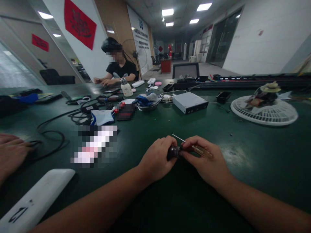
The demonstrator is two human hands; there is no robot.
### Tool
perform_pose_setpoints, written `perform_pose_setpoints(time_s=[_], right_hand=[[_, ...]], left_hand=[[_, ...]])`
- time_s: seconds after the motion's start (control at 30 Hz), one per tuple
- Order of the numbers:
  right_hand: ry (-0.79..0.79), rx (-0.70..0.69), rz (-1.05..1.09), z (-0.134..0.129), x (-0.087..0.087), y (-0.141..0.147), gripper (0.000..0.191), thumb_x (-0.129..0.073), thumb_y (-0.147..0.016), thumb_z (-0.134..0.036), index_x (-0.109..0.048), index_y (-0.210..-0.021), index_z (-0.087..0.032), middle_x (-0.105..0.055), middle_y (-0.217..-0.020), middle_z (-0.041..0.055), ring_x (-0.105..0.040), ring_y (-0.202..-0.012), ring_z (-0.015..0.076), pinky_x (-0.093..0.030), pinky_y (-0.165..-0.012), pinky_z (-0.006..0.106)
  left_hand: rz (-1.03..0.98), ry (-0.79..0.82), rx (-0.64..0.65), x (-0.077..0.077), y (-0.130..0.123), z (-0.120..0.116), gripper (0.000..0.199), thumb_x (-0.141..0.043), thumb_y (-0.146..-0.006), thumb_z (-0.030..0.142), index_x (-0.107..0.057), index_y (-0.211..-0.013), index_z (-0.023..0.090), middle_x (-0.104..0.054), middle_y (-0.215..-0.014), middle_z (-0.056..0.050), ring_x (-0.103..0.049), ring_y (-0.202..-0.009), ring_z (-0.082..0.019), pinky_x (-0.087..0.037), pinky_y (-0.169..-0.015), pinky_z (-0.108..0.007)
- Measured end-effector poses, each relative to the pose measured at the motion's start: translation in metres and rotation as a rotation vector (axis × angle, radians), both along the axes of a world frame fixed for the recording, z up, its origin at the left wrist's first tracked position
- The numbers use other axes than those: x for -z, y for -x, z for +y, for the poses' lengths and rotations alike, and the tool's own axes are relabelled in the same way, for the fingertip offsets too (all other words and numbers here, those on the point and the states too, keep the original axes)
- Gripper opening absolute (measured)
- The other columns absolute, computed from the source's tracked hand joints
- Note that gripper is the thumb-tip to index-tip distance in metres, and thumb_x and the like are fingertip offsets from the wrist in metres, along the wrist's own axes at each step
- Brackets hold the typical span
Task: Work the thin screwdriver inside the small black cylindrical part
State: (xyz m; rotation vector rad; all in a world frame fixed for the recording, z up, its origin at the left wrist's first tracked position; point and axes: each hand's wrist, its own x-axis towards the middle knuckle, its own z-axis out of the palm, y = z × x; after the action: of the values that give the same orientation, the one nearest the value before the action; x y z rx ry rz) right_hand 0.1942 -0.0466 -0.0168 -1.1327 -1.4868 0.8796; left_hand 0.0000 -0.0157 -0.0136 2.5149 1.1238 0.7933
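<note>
Your left grip (157,157) is closed round a dark, shiny, rounded cylinder (174,152), held just above the green bench (272,155). Its long axis runs roughly left to right, free end facing your right grip (207,157). That one has thumb and forefinger pinched together at the cylinder's right end; can't tell if they hold a separate small piece there.

Your right grip also carries a screwdriver with a see-through amber handle (202,151) and thin metal shaft. Handle lies right of the cylinder, shaft slants past its far side, tip beyond it and off to the left, so the blade isn't lined up with the cylinder's end. Right hand is nearer that end; left covers the other.

Bench surface is smooth, with a glare patch right of the cylinder. Beyond the cylinder: a silver-grey flat metal box (187,102). Far right of it: a round white plastic fan grille (284,111). Far left of it: another person's hand (12,153) by black cable. Room is an office; a person in a black T-shirt (123,69) sits beyond the cylinder, to its left.
</note>
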Motion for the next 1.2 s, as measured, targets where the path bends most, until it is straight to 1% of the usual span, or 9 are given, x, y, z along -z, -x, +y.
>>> perform_pose_setpoints(time_s=[0.17,0.27,0.5,0.63,0.8,0.93,1.0,1.07,1.2], right_hand=[[0.111,-0.015,-0.005,0.001,0.000,0.000,0.019,-0.080,-0.075,-0.019,-0.068,-0.090,-0.023,-0.071,-0.088,0.0001,-0.070,-0.081,0.0201,-0.055,-0.072,0.033],[0.158,-0.054,0.035,0.002,0.000,0.001,0.020,-0.080,-0.074,-0.020,-0.068,-0.089,-0.023,-0.071,-0.084,-0.0002,-0.069,-0.077,0.0191,-0.055,-0.069,0.032],[0.154,-0.055,0.126,0.005,0.003,0.002,0.019,-0.080,-0.073,-0.023,-0.067,-0.087,-0.022,-0.070,-0.083,0.0005,-0.069,-0.073,0.0183,-0.057,-0.065,0.031],[0.180,-0.070,0.083,0.006,0.001,0.001,0.019,-0.079,-0.072,-0.021,-0.067,-0.087,-0.022,-0.070,-0.079,-0.0003,-0.069,-0.071,0.0179,-0.056,-0.063,0.029],[0.178,-0.098,0.030,0.004,-0.001,0.001,0.017,-0.074,-0.075,-0.016,-0.066,-0.089,-0.022,-0.070,-0.080,-0.0013,-0.067,-0.071,0.0168,-0.054,-0.063,0.028],[0.129,-0.104,-0.014,0.001,-0.004,0.002,0.019,-0.074,-0.077,-0.018,-0.065,-0.093,-0.023,-0.070,-0.087,0.0000,-0.068,-0.079,0.0189,-0.054,-0.070,0.032],[0.096,-0.094,-0.023,0.000,-0.006,0.003,0.014,-0.070,-0.084,-0.023,-0.066,-0.097,-0.023,-0.071,-0.092,0.0014,-0.069,-0.085,0.0205,-0.053,-0.076,0.034],[0.072,-0.061,-0.007,-0.002,-0.007,0.001,0.012,-0.062,-0.093,-0.031,-0.068,-0.100,-0.024,-0.071,-0.094,0.0028,-0.068,-0.088,0.0211,-0.052,-0.077,0.035],[-0.006,-0.003,0.115,-0.005,-0.008,-0.002,0.033,-0.048,-0.102,-0.041,-0.073,-0.092,-0.022,-0.072,-0.089,0.0047,-0.066,-0.084,0.0206,-0.050,-0.073,0.034]], left_hand=[[0.007,-0.044,0.027,-0.001,-0.001,0.000,0.022,-0.063,-0.079,0.011,-0.052,-0.095,0.021,-0.061,-0.088,-0.001,-0.056,-0.080,-0.020,-0.044,-0.071,-0.034],[0.000,-0.070,0.050,-0.003,-0.001,0.000,0.021,-0.062,-0.080,0.008,-0.052,-0.094,0.021,-0.062,-0.088,-0.002,-0.057,-0.082,-0.020,-0.044,-0.074,-0.035],[-0.017,-0.057,0.050,-0.005,-0.001,-0.001,0.024,-0.062,-0.080,0.011,-0.055,-0.101,0.021,-0.065,-0.093,-0.003,-0.059,-0.085,-0.021,-0.046,-0.077,-0.036],[0.010,-0.054,0.099,-0.008,-0.002,-0.001,0.019,-0.061,-0.084,0.008,-0.058,-0.098,0.021,-0.067,-0.096,-0.004,-0.060,-0.090,-0.022,-0.045,-0.082,-0.037],[0.002,-0.057,0.159,-0.009,-0.002,-0.001,0.023,-0.059,-0.083,0.003,-0.059,-0.099,0.020,-0.068,-0.103,-0.004,-0.060,-0.099,-0.022,-0.044,-0.090,-0.039],[-0.013,-0.035,0.117,-0.005,-0.002,-0.002,0.026,-0.059,-0.081,0.003,-0.059,-0.101,0.021,-0.068,-0.100,-0.004,-0.060,-0.096,-0.022,-0.045,-0.088,-0.039],[-0.041,-0.017,0.063,-0.004,-0.002,-0.002,0.029,-0.060,-0.081,0.005,-0.059,-0.105,0.021,-0.068,-0.101,-0.004,-0.061,-0.094,-0.022,-0.047,-0.086,-0.040],[-0.074,0.002,-0.016,-0.003,-0.001,-0.002,0.032,-0.063,-0.079,0.006,-0.059,-0.108,0.021,-0.068,-0.102,-0.004,-0.061,-0.093,-0.023,-0.048,-0.085,-0.041],[-0.127,0.052,-0.141,-0.004,0.001,0.002,0.029,-0.064,-0.077,0.006,-0.063,-0.102,0.021,-0.068,-0.098,-0.003,-0.062,-0.092,-0.024,-0.048,-0.083,-0.042]])
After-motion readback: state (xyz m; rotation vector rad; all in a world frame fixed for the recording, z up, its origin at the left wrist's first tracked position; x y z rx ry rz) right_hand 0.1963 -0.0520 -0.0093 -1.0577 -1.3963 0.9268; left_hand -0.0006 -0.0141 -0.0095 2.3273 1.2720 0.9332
